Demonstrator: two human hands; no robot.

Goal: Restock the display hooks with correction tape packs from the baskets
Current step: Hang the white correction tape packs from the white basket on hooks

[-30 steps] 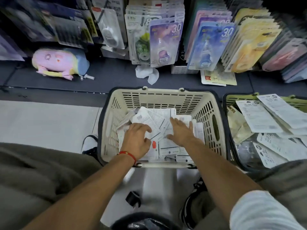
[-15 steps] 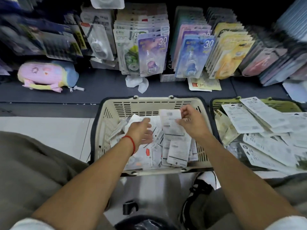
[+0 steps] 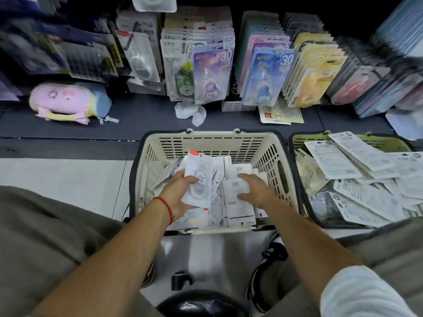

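My left hand (image 3: 180,195) grips a correction tape pack (image 3: 198,181) over the cream basket (image 3: 258,143). My right hand (image 3: 256,191) rests, fingers spread, on the packs inside.

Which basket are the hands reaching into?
The cream basket, not the green basket beside it. The left hand holds a pack.

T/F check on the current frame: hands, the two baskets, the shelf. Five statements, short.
1. The left hand grips a white blister pack with a red top tab. True.
2. The right hand is raised at the display hooks. False: it lies on packs inside the cream plastic basket.
3. The green basket sits right of the cream one. True.
4. The green basket holds nothing. False: it holds packs.
5. A pink plush pencil case lies on the dark shelf. True.
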